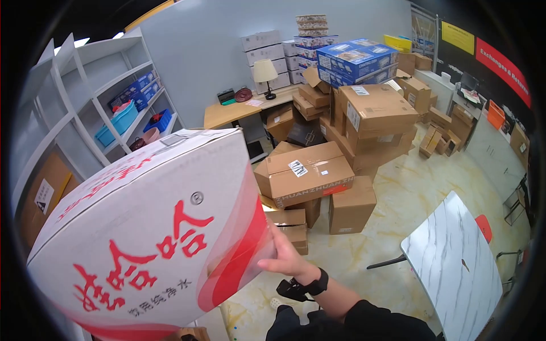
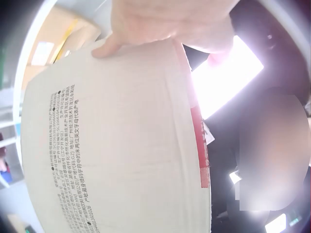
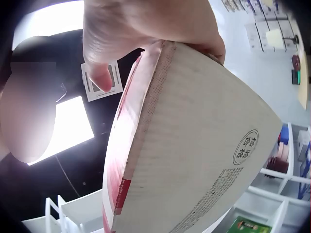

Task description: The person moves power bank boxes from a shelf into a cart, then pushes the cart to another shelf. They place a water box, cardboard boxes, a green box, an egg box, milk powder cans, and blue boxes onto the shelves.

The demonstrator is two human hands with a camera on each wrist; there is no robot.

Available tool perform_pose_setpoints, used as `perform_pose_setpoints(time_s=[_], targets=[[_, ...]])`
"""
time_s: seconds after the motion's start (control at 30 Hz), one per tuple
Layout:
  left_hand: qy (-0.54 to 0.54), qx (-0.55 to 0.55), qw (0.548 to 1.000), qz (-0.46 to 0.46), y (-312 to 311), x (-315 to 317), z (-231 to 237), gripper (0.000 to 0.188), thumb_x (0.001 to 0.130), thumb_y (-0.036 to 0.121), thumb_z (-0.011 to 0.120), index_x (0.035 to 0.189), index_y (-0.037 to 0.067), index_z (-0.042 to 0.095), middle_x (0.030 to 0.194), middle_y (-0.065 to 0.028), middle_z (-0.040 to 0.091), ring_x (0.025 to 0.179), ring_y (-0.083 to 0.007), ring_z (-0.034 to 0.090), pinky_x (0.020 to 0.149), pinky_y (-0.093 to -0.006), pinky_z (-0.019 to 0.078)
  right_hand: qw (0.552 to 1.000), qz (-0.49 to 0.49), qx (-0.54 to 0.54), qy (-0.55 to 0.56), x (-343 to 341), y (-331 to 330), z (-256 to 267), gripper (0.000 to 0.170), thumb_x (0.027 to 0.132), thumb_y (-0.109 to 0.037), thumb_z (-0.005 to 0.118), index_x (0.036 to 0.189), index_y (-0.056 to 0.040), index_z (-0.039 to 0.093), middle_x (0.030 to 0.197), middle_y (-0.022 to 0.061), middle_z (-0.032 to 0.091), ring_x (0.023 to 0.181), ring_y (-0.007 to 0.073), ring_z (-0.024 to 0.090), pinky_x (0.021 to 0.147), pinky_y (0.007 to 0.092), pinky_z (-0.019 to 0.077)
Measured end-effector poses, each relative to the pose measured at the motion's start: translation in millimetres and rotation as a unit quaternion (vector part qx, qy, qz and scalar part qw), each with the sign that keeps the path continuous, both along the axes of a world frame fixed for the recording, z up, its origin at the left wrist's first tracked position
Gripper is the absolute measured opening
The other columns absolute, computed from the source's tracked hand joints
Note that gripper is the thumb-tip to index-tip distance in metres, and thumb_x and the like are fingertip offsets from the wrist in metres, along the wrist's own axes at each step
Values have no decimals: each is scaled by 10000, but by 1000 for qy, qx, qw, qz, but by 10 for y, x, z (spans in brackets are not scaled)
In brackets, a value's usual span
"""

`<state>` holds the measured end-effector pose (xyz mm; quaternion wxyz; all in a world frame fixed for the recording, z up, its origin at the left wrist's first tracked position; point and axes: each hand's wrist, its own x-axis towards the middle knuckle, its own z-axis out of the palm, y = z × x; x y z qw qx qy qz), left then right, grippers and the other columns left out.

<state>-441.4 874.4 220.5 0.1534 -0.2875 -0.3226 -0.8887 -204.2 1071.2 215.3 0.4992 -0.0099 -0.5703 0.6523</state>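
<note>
A large white carton (image 1: 153, 227) with red lettering fills the left of the head view, held up and tilted. My right hand (image 1: 287, 256) grips its lower right edge, thumb against the printed face. In the right wrist view, that hand (image 3: 150, 26) wraps a corner of the carton (image 3: 194, 136), its thumb apart from the other fingers. In the left wrist view, my left hand (image 2: 170, 24) holds an edge of the carton (image 2: 121, 126), one digit lying over the side with small print. The carton hides the left hand in the head view.
Brown boxes (image 1: 310, 170) are piled ahead, with blue boxes (image 1: 358, 59) on top. White shelving (image 1: 74, 96) stands at left, a desk (image 1: 227, 112) with a lamp (image 1: 265, 73) behind. A marble-patterned table (image 1: 449, 261) is at right.
</note>
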Motion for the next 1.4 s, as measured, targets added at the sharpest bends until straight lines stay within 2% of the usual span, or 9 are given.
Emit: perform_pose_setpoints(time_s=[0.13, 0.2, 0.37, 0.5, 0.7, 0.9, 1.1, 1.23, 1.4], targets=[[1, -13, 999, -50, 490, 109, -78, 666, 773, 368, 408, 1280, -31, 243, 1324, -187, 276, 1208, -316, 310, 1002, -429, 266, 989, -139, -17, -45, 469, 482, -302, 804, 684, -204, 676, 1320, 3, 228, 1321, 136, 288, 1229, 227, 275, 1009, 345, 215], [34, -80, 993, -77, 995, 94, -333, 648, 756, 380, 463, 1262, 32, 255, 1292, -181, 309, 1197, -305, 327, 974, -428, 303, 980, -185, -38, -67, 669, 712, -464, 793, 680, -206, 683, 1310, 5, 250, 1307, 133, 313, 1217, 224, 295, 1005, 341, 225], [13, -158, 972, -176, 2181, 249, -1007, 617, 737, 328, 509, 1228, 35, 277, 1251, -163, 342, 1173, -290, 350, 966, -416, 300, 933, -309, -83, -167, 1032, 1433, -865, 768, 662, -219, 718, 1276, 10, 319, 1232, 128, 428, 1157, 200, 383, 983, 321, 272], [-40, -241, 936, -253, 3071, 280, -1478, 614, 727, 244, 561, 1222, 34, 265, 1190, -139, 368, 1106, -257, 384, 949, -384, 301, 908, -340, -143, -200, 1078, 2034, -1142, 723, 680, -147, 709, 1273, 11, 325, 1171, 106, 489, 1070, 169, 464, 909, 294, 367], [-71, -327, 882, -333, 4114, 238, -2238, 608, 729, 161, 597, 1217, 33, 258, 1153, -122, 371, 1071, -216, 390, 932, -355, 307, 876, -357, -202, -254, 1194, 2902, -1663, 644, 696, -119, 693, 1240, 5, 371, 1110, 91, 530, 996, 160, 513, 859, 290, 409], [-72, -370, 850, -368, 4712, 298, -2514, 617, 732, 143, 616, 1219, 21, 258, 1156, -122, 367, 1092, -214, 378, 943, -349, 298, 837, -358, -240, -337, 1322, 3551, -1775, 627, 680, -152, 709, 1213, -9, 412, 1096, 93, 546, 985, 159, 521, 859, 286, 409], [-87, -372, 841, -384, 5355, 401, -2724, 646, 714, 154, 643, 1219, 20, 262, 1162, -129, 364, 1103, -222, 361, 967, -348, 267, 852, -321, -233, -343, 1356, 4456, -1628, 583, 657, -141, 718, 1164, -5, 465, 1065, 96, 566, 965, 167, 536, 831, 286, 428], [-85, -373, 846, -373, 5841, 492, -2690, 640, 711, 149, 648, 1210, 22, 268, 1148, -126, 370, 1093, -220, 369, 946, -341, 306, 843, -316, -242, -361, 1432, 5026, -1678, 600, 657, -143, 720, 1174, 1, 452, 1075, 103, 559, 961, 173, 539, 831, 290, 429], [-59, -405, 831, -377, 6537, 542, -2804, 655, 696, 147, 665, 1203, 23, 270, 1134, -120, 382, 1067, -220, 398, 921, -331, 346, 861, -375, -136, -315, 1629, 5306, -1887, 681, 657, -126, 721, 1233, 4, 381, 1105, 110, 534, 999, 173, 514, 864, 299, 407]])
